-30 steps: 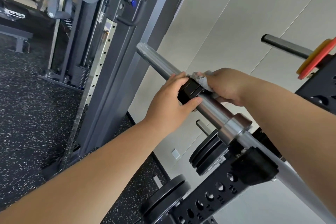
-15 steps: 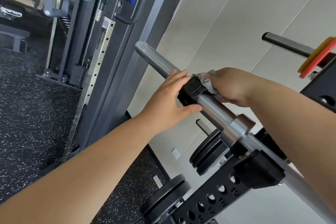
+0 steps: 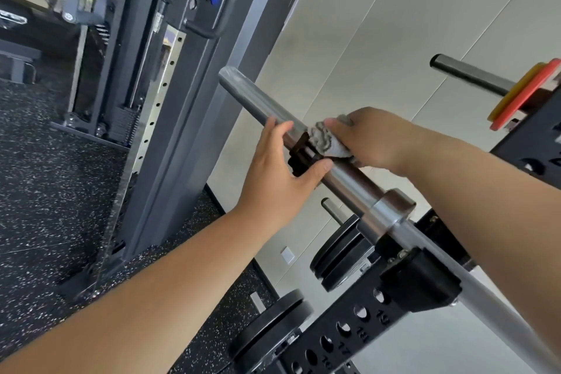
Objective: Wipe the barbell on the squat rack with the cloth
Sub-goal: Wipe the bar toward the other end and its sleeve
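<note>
While the barbell point(image 3: 261, 97) lies across the squat rack point(image 3: 349, 343), cradled in a black hook point(image 3: 422, 282) at the near right, the wiping looks to be under way on its loading sleeve rather than finished. The right hand point(image 3: 376, 140) is curled round a bunched grey-and-white cloth point(image 3: 326, 140) and presses it onto the top of the sleeve, roughly midway between the sleeve's free end at the far left and the thick shoulder nearer the rack. Just left of the cloth, touching it, sits a black collar point(image 3: 299, 158) clamped on the sleeve; the left hand point(image 3: 273, 167) grips it, fingers over the top and thumb underneath. I judge the collar to be the obstacle of the moment: the cloth cannot reach the strip of metal beneath it while it sits there. What is left, as far as can be told, is that strip, the bare stretch out to the far left end, and the long thin shaft running off the near right edge. No dirt or sheen marks which parts are already clean, so the share done cannot be told.
</note>
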Demonstrator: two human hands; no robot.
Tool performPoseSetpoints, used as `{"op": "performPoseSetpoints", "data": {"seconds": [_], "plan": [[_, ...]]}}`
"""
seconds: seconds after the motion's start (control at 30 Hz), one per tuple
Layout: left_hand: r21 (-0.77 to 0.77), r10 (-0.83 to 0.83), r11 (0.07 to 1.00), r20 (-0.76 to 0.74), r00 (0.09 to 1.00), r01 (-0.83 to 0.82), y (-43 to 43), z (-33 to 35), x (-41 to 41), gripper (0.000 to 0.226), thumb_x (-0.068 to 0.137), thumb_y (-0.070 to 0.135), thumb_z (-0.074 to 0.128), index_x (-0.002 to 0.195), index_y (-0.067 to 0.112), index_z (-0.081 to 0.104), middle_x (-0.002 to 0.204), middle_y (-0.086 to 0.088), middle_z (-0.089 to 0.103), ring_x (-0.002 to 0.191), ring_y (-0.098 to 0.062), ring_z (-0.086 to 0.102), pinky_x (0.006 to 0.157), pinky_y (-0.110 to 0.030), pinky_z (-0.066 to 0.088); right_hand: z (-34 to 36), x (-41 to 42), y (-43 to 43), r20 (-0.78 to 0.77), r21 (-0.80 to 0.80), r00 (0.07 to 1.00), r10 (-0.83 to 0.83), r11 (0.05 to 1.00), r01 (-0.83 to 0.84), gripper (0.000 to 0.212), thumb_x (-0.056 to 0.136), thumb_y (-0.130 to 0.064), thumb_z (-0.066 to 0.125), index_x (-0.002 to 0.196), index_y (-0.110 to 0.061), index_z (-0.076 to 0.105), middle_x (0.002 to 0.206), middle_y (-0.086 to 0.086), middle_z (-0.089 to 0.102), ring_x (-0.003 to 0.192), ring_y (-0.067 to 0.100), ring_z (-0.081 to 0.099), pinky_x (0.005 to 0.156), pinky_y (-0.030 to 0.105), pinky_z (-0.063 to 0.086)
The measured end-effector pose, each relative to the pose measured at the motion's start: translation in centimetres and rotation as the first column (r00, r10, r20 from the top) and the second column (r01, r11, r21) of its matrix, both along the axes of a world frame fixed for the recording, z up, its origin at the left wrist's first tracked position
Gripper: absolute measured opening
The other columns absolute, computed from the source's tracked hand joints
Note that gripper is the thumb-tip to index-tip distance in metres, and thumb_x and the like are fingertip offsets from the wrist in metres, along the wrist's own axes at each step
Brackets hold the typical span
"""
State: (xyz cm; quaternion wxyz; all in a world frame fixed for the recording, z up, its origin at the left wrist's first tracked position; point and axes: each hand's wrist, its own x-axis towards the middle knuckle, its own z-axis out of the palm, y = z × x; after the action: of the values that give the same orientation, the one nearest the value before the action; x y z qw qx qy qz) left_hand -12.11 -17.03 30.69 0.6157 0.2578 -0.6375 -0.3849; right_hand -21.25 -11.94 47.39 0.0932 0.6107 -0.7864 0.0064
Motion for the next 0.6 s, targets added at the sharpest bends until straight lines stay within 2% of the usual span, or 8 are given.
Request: {"op": "performPoseSetpoints", "data": {"seconds": [0.07, 0.13, 0.23, 0.3, 0.37, 0.43, 0.5, 0.6], "plan": [[-0.047, 0.017, 0.999, 0.040, 0.999, -0.015, 0.1, -0.1, 0.0, 0.074, 0.090, 0.050, 0.073, 0.152, 0.025, 0.041, 0.173, 0.003, 0.014, 0.155, -0.005, 0.015, 0.101, 0.009, 0.007, 0.4, -0.8, 0.5, -0.003, -0.009, 0.999, -0.039, 0.999, 0.039, 0.058, 0.108, -0.050, 0.035, 0.103, 0.000, 0.065, 0.093, 0.015, 0.066, 0.088, 0.033, 0.065, 0.081, 0.041, 0.055], [-0.087, 0.007, 0.996, 0.044, 0.999, -0.003, 0.0, -0.7, -0.1, 0.072, 0.092, 0.051, 0.070, 0.154, 0.028, 0.041, 0.173, 0.006, 0.013, 0.156, -0.004, 0.016, 0.104, 0.007, 0.009, 0.2, -1.2, 1.0, 0.064, -0.018, 0.996, -0.054, 0.998, 0.055, 0.057, 0.107, -0.052, 0.037, 0.101, -0.003, 0.065, 0.093, 0.015, 0.066, 0.090, 0.035, 0.065, 0.086, 0.043, 0.056], [-0.099, -0.024, 0.995, 0.021, 0.999, 0.026, 0.2, -1.4, -0.4, 0.070, 0.094, 0.051, 0.068, 0.156, 0.035, 0.038, 0.173, 0.012, 0.011, 0.155, 0.004, 0.013, 0.107, 0.002, 0.013, -0.9, -0.5, 0.5, 0.211, -0.029, 0.976, -0.058, 0.997, 0.065, 0.062, 0.103, -0.065, 0.035, 0.105, -0.011, 0.066, 0.095, 0.006, 0.065, 0.092, 0.027, 0.061, 0.090, 0.037, 0.047], [-0.083, -0.051, 0.995, -0.008, 0.999, 0.050, 0.4, -1.5, -0.7, 0.070, 0.096, 0.051, 0.066, 0.157, 0.037, 0.036, 0.172, 0.015, 0.011, 0.152, 0.012, 0.010, 0.108, 0.003, 0.014, -1.3, 0.0, -0.6, 0.224, -0.031, 0.974, -0.037, 0.998, 0.045, 0.070, 0.100, -0.071, 0.035, 0.114, -0.011, 0.067, 0.107, 0.006, 0.067, 0.100, 0.026, 0.063, 0.093, 0.037, 0.045], [-0.060, -0.082, 0.995, -0.043, 0.996, 0.079, 0.5, -1.6, -1.0, 0.070, 0.096, 0.054, 0.066, 0.157, 0.038, 0.036, 0.171, 0.018, 0.012, 0.152, 0.010, 0.014, 0.114, -0.005, 0.020, -1.0, 0.1, -1.4, 0.207, -0.006, 0.977, -0.044, 0.999, 0.046, 0.061, 0.102, -0.062, 0.042, 0.117, -0.008, 0.066, 0.106, 0.010, 0.066, 0.096, 0.028, 0.064, 0.088, 0.036, 0.049], [-0.027, -0.073, 0.997, -0.077, 0.994, 0.071, 0.4, -1.8, -1.1, 0.073, 0.092, 0.059, 0.066, 0.154, 0.036, 0.036, 0.167, 0.023, 0.018, 0.153, -0.002, 0.028, 0.118, -0.024, 0.035, -0.4, -0.5, -1.6, 0.180, 0.007, 0.981, -0.065, 0.998, 0.065, 0.038, 0.106, -0.041, 0.050, 0.114, -0.005, 0.060, 0.096, 0.009, 0.063, 0.090, 0.027, 0.064, 0.078, 0.036, 0.055], [0.037, -0.029, 0.999, -0.094, 0.995, 0.033, 0.7, -2.0, -0.9, 0.068, 0.088, 0.059, 0.069, 0.144, 0.036, 0.039, 0.154, 0.027, 0.034, 0.136, -0.009, 0.052, 0.106, -0.036, 0.051, -0.2, -1.4, -1.0, 0.262, -0.032, 0.958, -0.113, 0.992, 0.126, 0.035, 0.108, -0.041, 0.047, 0.106, -0.008, 0.058, 0.089, 0.005, 0.061, 0.087, 0.023, 0.063, 0.070, 0.034, 0.057], [0.119, -0.076, 0.989, -0.091, 0.993, 0.087, 1.0, -2.4, -0.4, 0.053, 0.090, 0.051, 0.074, 0.132, 0.032, 0.047, 0.128, 0.018, 0.064, 0.103, -0.001, 0.071, 0.089, -0.032, 0.056, -0.8, -1.9, -0.1, 0.377, -0.029, 0.920, -0.110, 0.991, 0.131, 0.056, 0.104, -0.061, 0.040, 0.112, -0.011, 0.065, 0.106, 0.009, 0.070, 0.097, 0.027, 0.069, 0.095, 0.044, 0.057]]}}
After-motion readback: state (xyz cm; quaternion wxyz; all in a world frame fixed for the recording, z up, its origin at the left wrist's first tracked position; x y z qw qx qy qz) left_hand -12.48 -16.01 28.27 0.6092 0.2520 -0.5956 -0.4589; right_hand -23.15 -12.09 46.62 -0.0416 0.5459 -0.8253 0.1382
